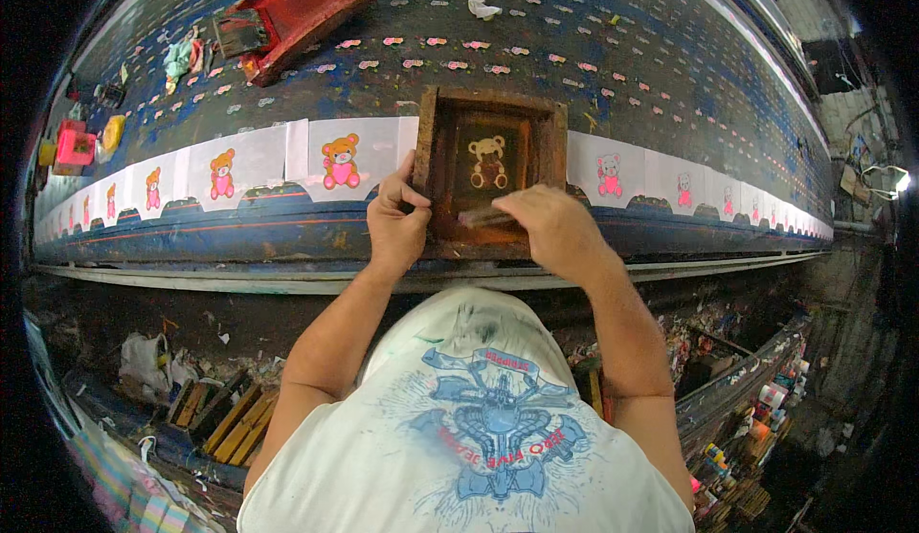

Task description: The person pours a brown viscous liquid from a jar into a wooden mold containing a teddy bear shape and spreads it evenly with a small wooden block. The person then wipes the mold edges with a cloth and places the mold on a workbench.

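A wooden screen-printing frame (554, 127) lies on the long table over a row of white fabric pieces. Its mesh shows a teddy bear stencil (487, 162). My left hand (398, 224) holds the frame's lower left side, with fingers curled against the rail. Inside the frame, near its lower edge, a squeegee (479, 218) is gripped in my right hand (563, 228); it looks blurred. Left of the frame, a white piece (380, 142) carries a brown and pink bear (339, 163). To the right, another bear print (609, 175) shows only grey outlines and pink.
A red-stained screen frame (309, 13) sits at the far left with a dark block on its edge. Rags (179, 59), a pink container (74, 147) and a crumpled white scrap (484, 7) lie on the table (689, 52). Wooden frames (240, 422) and ink containers (772, 395) are behind me.
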The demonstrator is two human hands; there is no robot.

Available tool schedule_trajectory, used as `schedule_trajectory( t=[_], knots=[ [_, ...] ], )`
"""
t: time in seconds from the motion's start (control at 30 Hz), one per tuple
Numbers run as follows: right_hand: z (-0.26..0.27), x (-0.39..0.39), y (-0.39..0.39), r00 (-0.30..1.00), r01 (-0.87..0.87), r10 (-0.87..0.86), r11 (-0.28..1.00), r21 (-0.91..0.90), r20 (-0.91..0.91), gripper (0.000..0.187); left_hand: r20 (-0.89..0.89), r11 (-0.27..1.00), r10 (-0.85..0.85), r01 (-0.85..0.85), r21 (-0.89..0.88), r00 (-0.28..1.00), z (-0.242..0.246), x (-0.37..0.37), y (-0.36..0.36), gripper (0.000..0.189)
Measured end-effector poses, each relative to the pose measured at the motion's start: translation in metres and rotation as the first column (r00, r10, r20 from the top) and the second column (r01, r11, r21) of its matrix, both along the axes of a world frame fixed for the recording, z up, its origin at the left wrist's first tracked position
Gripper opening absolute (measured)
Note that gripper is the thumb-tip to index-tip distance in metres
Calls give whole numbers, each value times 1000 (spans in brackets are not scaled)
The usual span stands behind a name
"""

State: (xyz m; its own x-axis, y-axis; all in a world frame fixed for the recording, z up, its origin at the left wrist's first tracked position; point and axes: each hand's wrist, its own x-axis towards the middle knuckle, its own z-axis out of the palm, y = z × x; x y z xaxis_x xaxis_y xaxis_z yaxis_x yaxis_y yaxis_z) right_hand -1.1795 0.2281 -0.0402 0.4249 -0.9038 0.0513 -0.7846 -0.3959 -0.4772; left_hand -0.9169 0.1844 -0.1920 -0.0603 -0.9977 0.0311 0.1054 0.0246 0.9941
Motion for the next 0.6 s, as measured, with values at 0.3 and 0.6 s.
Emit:
schedule_trajectory(
  t=[0.3, 0.6],
  knots=[
    [-29, -17, -98, 995, 99, -100, 971, -218, 9, 44, 61, 999, 1, 2, -46, 998, -1, 0, 0, 24],
    [-35, 0, -74, 982, 98, -127, 974, -206, -136, 46, 135, 993, 16, 0, -121, 991, 4, 2, 3, 25]
  ],
)
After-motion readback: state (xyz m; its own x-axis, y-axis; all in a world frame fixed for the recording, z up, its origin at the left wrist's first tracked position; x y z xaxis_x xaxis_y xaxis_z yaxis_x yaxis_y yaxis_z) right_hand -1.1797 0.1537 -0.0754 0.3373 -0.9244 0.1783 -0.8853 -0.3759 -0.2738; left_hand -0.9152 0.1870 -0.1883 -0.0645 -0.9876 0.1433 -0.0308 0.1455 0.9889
